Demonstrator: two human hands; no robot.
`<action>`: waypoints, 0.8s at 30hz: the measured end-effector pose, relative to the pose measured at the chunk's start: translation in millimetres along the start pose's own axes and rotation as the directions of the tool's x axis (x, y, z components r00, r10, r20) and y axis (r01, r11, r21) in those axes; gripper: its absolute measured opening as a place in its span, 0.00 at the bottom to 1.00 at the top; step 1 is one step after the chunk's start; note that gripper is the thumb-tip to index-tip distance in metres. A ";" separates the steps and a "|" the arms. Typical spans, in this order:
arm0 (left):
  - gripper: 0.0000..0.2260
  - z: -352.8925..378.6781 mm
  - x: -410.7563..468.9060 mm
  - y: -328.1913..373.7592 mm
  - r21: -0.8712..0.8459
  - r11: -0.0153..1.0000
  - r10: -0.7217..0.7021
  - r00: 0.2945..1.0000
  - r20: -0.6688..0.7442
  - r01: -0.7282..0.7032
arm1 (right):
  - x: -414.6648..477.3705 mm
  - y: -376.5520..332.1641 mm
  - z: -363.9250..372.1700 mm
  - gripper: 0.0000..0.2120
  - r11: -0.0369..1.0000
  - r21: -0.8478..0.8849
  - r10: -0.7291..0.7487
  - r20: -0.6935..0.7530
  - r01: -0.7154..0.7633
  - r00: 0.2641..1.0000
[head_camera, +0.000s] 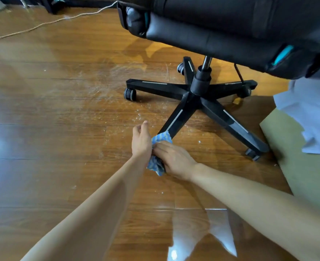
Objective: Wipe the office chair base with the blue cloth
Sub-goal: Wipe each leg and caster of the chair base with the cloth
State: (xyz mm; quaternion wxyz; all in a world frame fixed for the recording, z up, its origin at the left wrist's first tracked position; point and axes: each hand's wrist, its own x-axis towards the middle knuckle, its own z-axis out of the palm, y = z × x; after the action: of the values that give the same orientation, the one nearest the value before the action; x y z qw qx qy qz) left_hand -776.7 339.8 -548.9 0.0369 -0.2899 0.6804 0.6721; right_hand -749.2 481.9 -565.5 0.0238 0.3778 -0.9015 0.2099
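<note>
Blue cloth [160, 140] bunched between both hands' grip, against chair base [176, 119]

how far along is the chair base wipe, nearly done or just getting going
It looks early, though I can't tell which legs are already clean. Both the left hand and the right hand hold the blue cloth bunched at the outer tip of the near-left leg of the chair base. The other four legs, the hub and the casters are untouched right now, and white specks dot the floor around them.
</note>
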 end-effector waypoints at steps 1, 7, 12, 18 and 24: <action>0.25 1.3 -4.1 0.1 0.003 1.000 -0.001 1.000 0.015 0.001 | 4.1 0.6 -0.1 0.14 0.999 0.007 0.038 -0.014 -0.038 0.999; 0.31 0.8 -22.5 5.5 0.061 0.996 0.054 0.992 0.114 -0.061 | 27.9 50.0 -22.3 0.14 0.785 0.135 0.609 -0.352 -0.605 0.711; 0.35 1.8 -33.2 13.6 0.008 0.997 0.071 0.985 0.159 -0.073 | 38.7 25.4 -10.3 0.12 0.238 0.642 0.971 -0.137 -0.729 0.196; 0.21 -7.2 -19.2 27.6 -0.242 0.969 -0.047 0.998 0.035 0.054 | 45.2 -36.2 -10.9 0.12 -0.071 0.938 0.974 0.140 -0.340 0.181; 0.25 -28.3 -11.2 34.5 -0.404 0.911 -0.065 0.996 0.064 0.085 | 84.7 -51.3 -43.9 0.14 -0.118 0.978 0.788 0.199 -0.174 0.582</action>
State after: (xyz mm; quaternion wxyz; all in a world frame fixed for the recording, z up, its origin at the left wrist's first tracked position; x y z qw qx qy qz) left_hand -773.1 314.7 -510.4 0.0183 -0.3006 0.5133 0.8036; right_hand -779.2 410.3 -490.0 -0.0917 -0.1518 -0.5650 0.8058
